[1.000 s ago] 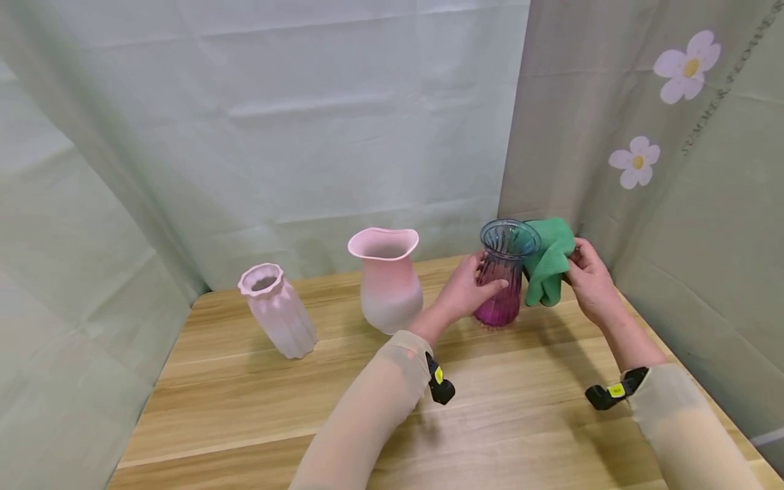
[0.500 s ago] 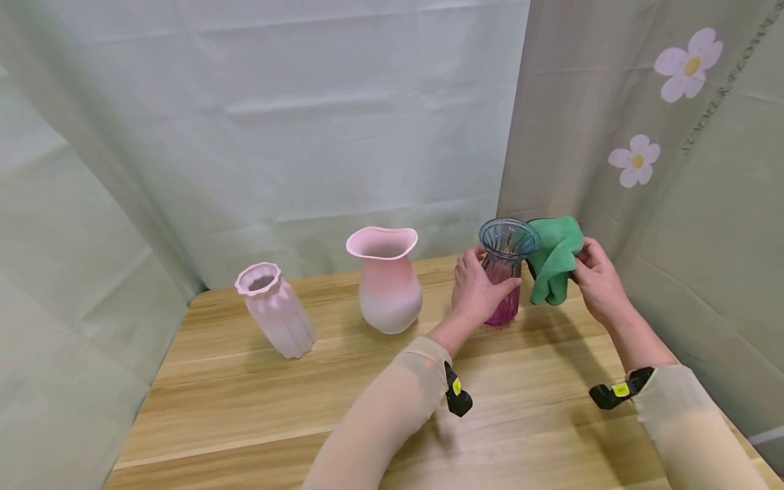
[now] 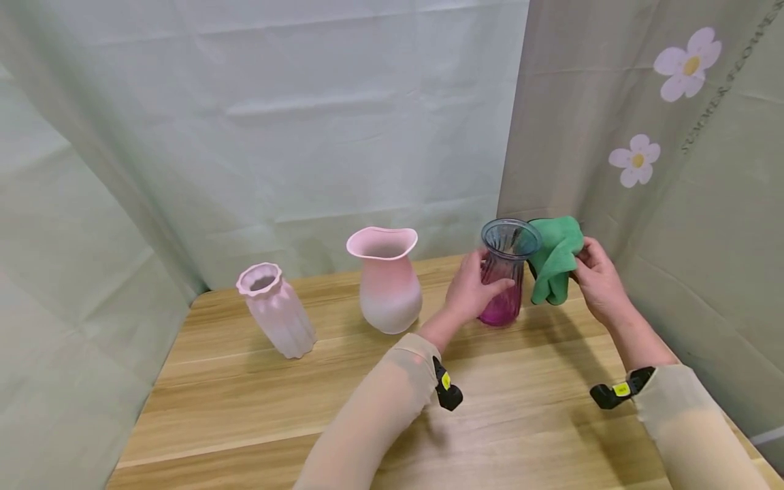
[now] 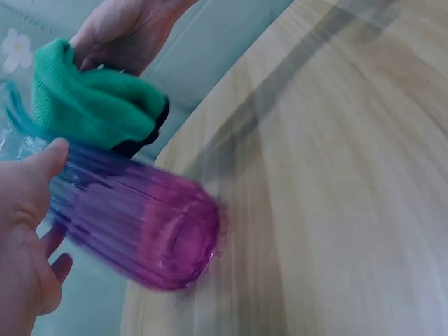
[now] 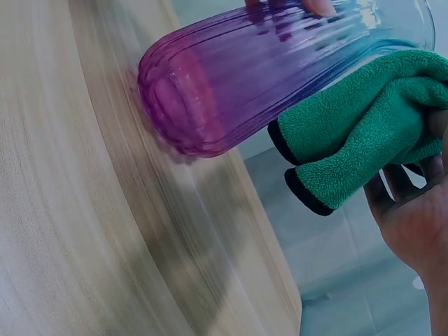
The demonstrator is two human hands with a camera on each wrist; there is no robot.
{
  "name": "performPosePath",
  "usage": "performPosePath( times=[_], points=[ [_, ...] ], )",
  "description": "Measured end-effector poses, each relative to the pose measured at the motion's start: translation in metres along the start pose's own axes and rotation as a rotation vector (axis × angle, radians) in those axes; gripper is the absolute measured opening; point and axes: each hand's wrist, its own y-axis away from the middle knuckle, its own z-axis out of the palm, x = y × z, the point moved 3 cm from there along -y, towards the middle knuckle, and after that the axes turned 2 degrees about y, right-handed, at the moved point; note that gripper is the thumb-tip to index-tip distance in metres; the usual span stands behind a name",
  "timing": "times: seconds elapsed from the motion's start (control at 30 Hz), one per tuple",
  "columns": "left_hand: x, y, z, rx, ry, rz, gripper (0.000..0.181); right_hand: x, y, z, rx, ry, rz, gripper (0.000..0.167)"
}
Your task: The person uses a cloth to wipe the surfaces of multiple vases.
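A ribbed glass vase (image 3: 502,299), blue at the flared rim and magenta at the base, stands upright at the table's back right. Its left side is held by my left hand (image 3: 470,291), thumb across the front and fingers around the back. My right hand (image 3: 603,282) pinches a folded green cloth (image 3: 556,255) against the vase's right side, near the neck. In the right wrist view the cloth (image 5: 364,126) shows a fuzzy surface and black edging along the glass (image 5: 217,84). The left wrist view shows my left thumb (image 4: 50,159) on the glass.
A pink-and-white vase (image 3: 390,292) with a wavy rim stands left of the glass one. Farther left is a pale pink fluted vase (image 3: 278,313). The wooden table (image 3: 257,408) is bordered by hanging curtains (image 3: 343,136) at the back and sides.
My left hand shifted right around the vase, then back left, with the grip altered. My right hand and the green cloth moved slightly right. The other two vases have stayed in place.
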Motion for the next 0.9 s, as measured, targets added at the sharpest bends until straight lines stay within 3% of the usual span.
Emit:
performPosePath(
  times=[0.13, 0.23, 0.4, 0.73, 0.9],
  points=[
    [-0.005, -0.002, -0.007, -0.131, 0.087, 0.011, 0.079, 0.001, 0.0, 0.001, -0.004, -0.002, -0.002, 0.022],
    [-0.008, -0.003, -0.009, -0.183, 0.115, 0.008, 0.083, 0.003, -0.002, 0.004, -0.018, -0.005, -0.012, 0.023],
    [-0.009, -0.005, -0.009, -0.197, 0.114, 0.008, 0.082, 0.005, -0.007, 0.014, -0.056, -0.011, -0.011, 0.024],
    [-0.006, -0.004, -0.011, -0.203, 0.094, 0.024, 0.081, 0.009, -0.012, 0.03, -0.132, -0.048, 0.108, 0.042],
    [-0.006, -0.004, -0.011, -0.203, 0.095, 0.021, 0.082, 0.011, -0.011, 0.03, -0.167, 0.028, 0.16, 0.045]
  ],
)
